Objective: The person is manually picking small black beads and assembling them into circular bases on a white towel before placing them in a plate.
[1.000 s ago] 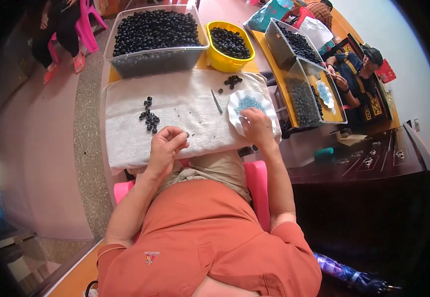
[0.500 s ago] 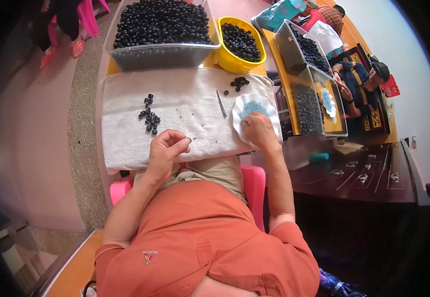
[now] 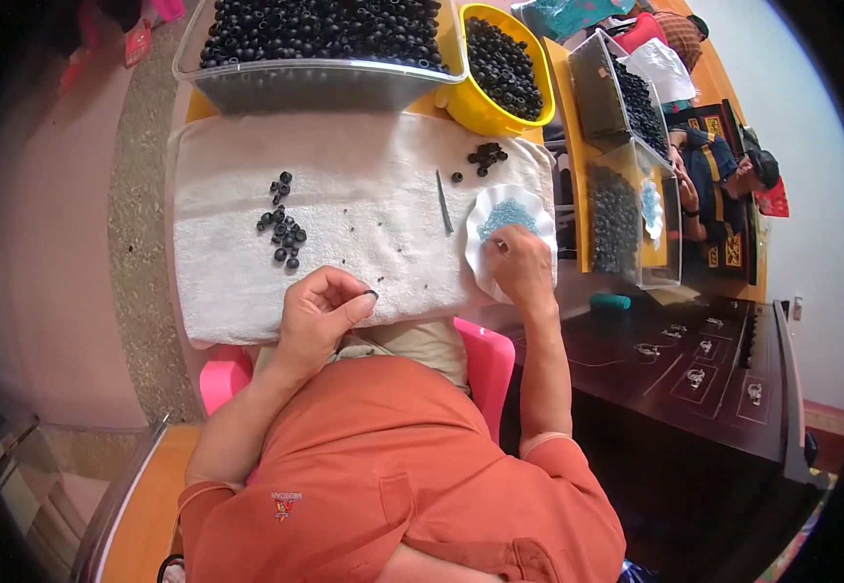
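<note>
Over the near edge of a white towel (image 3: 247, 282), my left hand (image 3: 320, 309) pinches a small black ring (image 3: 371, 293) between thumb and fingertips. My right hand (image 3: 522, 264) is at a white wavy-rimmed dish (image 3: 477, 257) on the towel's right side, its fingers drawn together. Whatever those fingers may hold is too small to make out. Tiny clear-blue beads (image 3: 507, 216) lie in the dish just beyond them. Pointed tweezers (image 3: 444, 204) rest left of the dish. Loose black round pieces (image 3: 284, 228) lie on the left of the towel, and a smaller group (image 3: 487, 155) lies beyond the dish.
A clear bin (image 3: 320, 83) heaped with black pieces and a yellow tub (image 3: 475, 107) of them stand at the far edge. To the right are more clear bins (image 3: 626, 219) and a person (image 3: 718, 180) at work. A dark panel (image 3: 636, 379) lies nearer.
The view has shifted, so the bins appear higher and the towel further left. My right hand has drawn back slightly from the blue beads. The left keeps its pinch.
</note>
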Demonstrator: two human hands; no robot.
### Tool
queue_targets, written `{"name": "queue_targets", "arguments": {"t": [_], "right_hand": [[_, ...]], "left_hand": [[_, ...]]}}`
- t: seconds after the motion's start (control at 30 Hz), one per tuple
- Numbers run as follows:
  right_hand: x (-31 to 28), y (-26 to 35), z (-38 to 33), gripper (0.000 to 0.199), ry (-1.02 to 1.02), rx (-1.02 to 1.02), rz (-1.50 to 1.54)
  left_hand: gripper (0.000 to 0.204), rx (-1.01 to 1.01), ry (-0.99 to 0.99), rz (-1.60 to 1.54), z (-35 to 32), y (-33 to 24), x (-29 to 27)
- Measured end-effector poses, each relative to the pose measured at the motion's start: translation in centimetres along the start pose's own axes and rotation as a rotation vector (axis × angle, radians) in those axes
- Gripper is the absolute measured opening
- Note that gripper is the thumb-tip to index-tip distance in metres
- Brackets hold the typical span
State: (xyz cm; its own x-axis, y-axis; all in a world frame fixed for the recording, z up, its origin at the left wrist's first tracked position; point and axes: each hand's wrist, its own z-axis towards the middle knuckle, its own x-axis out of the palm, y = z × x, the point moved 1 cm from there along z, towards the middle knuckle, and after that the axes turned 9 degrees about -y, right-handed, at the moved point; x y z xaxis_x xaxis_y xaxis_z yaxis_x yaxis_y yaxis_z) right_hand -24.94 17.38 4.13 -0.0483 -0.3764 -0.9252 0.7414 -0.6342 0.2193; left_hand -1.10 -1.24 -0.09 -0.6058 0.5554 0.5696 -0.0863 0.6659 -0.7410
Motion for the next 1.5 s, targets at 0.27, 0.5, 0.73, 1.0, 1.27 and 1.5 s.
{"name": "queue_targets", "arguments": {"t": [0.27,0.5,0.73,1.0,1.27,1.5], "right_hand": [[0.2,0.0,0.0,0.007,0.009,0.03,0.058],[-1.2,0.3,-0.2,0.012,0.143,-0.002,0.026],[-0.7,-0.3,-0.7,0.016,0.128,-0.074,-0.075],[-2.3,-0.3,-2.1,0.017,-0.021,-0.006,0.188],[-1.8,-0.9,-2.9,0.014,-0.108,-0.023,0.44],[-0.1,4.4,-4.0,0.009,0.291,0.209,1.3]], "left_hand": [[0.015,0.002,0.002,0.047,0.0,-0.2,0.2],[0.011,-0.014,0.009,0.023,-0.1,0.3,0.5],[0.01,0.023,0.018,0.061,0.0,0.4,0.3],[0.009,0.039,0.009,0.119,-0.2,0.4,0.4],[0.01,0.064,0.018,0.14,-0.2,0.7,0.3],[0.011,-0.015,0.14,0.078,-0.3,1.3,0.4]]}}
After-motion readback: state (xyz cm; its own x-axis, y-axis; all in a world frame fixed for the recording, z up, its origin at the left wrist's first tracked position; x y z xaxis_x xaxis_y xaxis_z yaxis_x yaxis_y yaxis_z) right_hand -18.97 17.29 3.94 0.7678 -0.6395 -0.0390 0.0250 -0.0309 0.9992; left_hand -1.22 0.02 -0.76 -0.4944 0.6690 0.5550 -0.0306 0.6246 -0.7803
